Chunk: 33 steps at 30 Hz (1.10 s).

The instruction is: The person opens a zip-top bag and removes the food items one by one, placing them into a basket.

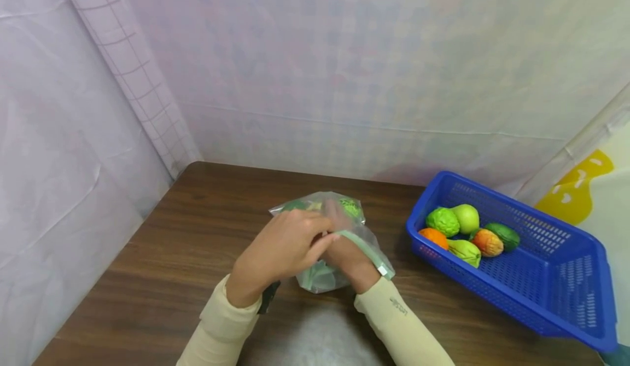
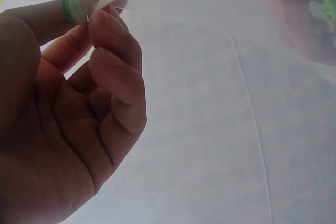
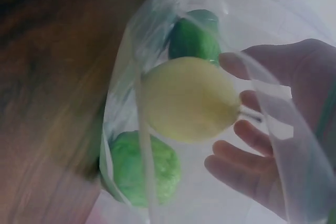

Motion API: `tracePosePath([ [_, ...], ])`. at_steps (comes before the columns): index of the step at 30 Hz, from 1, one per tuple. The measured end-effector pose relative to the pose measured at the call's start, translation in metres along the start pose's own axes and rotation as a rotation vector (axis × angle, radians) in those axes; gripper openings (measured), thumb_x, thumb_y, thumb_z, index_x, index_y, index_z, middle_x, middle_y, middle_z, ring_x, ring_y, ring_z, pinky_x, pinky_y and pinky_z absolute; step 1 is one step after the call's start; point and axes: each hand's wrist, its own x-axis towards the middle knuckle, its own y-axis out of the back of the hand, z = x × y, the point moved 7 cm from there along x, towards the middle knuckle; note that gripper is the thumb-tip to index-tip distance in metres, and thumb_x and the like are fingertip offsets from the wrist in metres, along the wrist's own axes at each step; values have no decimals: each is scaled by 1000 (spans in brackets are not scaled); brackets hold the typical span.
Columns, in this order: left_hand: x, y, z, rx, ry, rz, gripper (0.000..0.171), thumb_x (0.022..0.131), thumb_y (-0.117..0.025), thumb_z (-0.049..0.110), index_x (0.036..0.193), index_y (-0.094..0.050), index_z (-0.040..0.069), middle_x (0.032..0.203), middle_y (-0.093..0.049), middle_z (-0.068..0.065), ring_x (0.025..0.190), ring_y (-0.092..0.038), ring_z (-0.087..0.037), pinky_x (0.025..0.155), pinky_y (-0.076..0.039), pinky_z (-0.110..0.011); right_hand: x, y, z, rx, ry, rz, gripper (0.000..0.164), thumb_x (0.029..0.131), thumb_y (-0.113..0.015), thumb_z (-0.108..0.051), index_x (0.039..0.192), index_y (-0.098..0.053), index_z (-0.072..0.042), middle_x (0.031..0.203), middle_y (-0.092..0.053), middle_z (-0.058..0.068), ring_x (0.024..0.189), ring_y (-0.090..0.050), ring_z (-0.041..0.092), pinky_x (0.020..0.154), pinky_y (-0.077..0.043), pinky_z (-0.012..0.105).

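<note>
A clear zip bag (image 1: 322,284) with a green zip strip lies on the table. My left hand (image 1: 287,243) pinches the bag's rim at the green strip (image 2: 69,1) between thumb and fingers. Through the bag's mouth reaches my right hand (image 1: 342,251), its fingers spread and loosely bent. Within the bag, a pale yellow pear-like fruit (image 3: 191,100) has its stem towards the right fingertips, and the hand does not wrap round it. A dark green fruit or vegetable (image 3: 194,38) and a bumpy light green one (image 3: 144,169) lie on either side of it.
A blue perforated basket (image 1: 531,276) stands at the right with several fruits in it: an orange one (image 1: 434,237), green ones (image 1: 465,218) and a red-yellow one (image 1: 487,243). White sheeting (image 1: 344,81) hangs behind the brown wooden table (image 1: 147,262).
</note>
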Motion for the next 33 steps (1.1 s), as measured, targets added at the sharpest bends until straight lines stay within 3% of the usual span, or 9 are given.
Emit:
tracePosePath([
  [9, 0, -1, 0, 2, 2, -4, 19, 98, -65, 21, 80, -67, 17, 73, -58, 9, 64, -50, -5, 63, -47, -24, -3, -4, -1, -68, 69, 25, 15, 87, -69, -21, 96, -69, -8, 94, -68, 10, 84, -65, 25, 75, -56, 37],
  [12, 0, -1, 0, 0, 6, -10, 17, 99, -65, 21, 82, -68, 18, 75, -61, 9, 65, -52, -5, 64, -48, -25, -4, -6, -1, -123, 79, 9, 15, 87, -69, -23, 95, -69, -10, 93, -68, 8, 83, -65, 24, 76, -56, 37],
  [17, 0, -2, -1, -14, 12, -23, 16, 99, -64, 21, 85, -71, 17, 80, -67, 7, 68, -58, -6, 66, -50, -25, -6, -14, 0, -114, 69, -43, 15, 88, -68, -23, 95, -68, -10, 92, -66, 7, 85, -63, 24, 84, -53, 40],
  [23, 0, -3, -1, -27, 14, -23, 14, 100, -64, 21, 94, -75, 14, 92, -74, 4, 79, -69, -10, 72, -56, -28, -14, -17, -4, -115, 155, 18, 10, 82, -69, -20, 83, -66, -10, 77, -62, 3, 71, -60, 19, 71, -53, 33],
  [28, 0, -4, -1, -27, 15, -26, 14, 100, -64, 21, 96, -76, 14, 94, -74, 4, 82, -69, -11, 74, -56, -29, -12, -17, -1, -54, 111, -5, 10, 83, -68, -17, 88, -66, -9, 81, -65, 5, 75, -61, 21, 71, -53, 36],
  [33, 1, -4, -1, -21, 10, -23, 14, 99, -65, 22, 101, -77, 14, 97, -76, 4, 85, -71, -12, 77, -57, -30, -19, -16, -7, -213, 207, -12, 12, 78, -72, -19, 79, -62, -12, 73, -60, -2, 67, -57, 13, 63, -49, 26],
])
